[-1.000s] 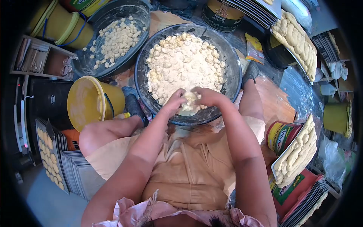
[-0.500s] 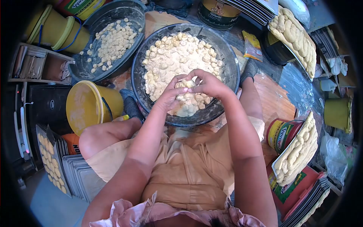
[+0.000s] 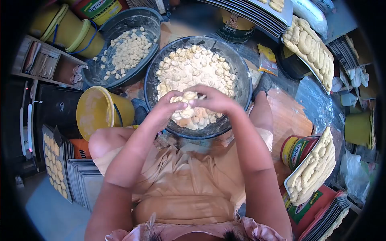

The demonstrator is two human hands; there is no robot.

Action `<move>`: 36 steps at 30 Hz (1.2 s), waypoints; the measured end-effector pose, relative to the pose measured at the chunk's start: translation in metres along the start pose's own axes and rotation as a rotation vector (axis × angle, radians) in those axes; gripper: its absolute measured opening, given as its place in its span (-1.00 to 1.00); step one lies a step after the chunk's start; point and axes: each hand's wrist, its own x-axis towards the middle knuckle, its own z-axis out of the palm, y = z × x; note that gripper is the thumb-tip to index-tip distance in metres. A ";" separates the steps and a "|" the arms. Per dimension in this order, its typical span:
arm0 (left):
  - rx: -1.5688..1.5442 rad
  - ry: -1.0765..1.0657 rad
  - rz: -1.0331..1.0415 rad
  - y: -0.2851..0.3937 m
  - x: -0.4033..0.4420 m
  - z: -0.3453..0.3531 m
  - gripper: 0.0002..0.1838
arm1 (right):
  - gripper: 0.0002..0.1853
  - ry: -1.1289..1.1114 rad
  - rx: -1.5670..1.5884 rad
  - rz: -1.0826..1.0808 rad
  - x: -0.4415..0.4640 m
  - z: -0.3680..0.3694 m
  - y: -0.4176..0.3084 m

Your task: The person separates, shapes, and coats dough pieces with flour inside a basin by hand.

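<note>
A round dark basin sits between my legs, holding many small dough balls around pale crumbly flour. Over its near side, my left hand and my right hand meet with fingers curled round a small dough piece. Thumbs press toward each other at the dough's near side. My fingers partly cover the piece, so its full shape is hidden. More dusted dough balls lie just below my hands.
A second basin with scattered dough pieces stands at the upper left. A yellow bucket is beside my left knee. Trays of shaped dough lean on tubs at the right, with another dough tray behind. Stacked metal trays stand at the left.
My hands have shifted slightly left and down in view, and more of the dough between them shows. The whole view has tilted a little, with the basin appearing lower.
</note>
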 end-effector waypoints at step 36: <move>-0.494 0.128 0.013 0.010 -0.005 0.003 -0.35 | -0.72 0.512 0.208 0.120 0.015 0.012 -0.032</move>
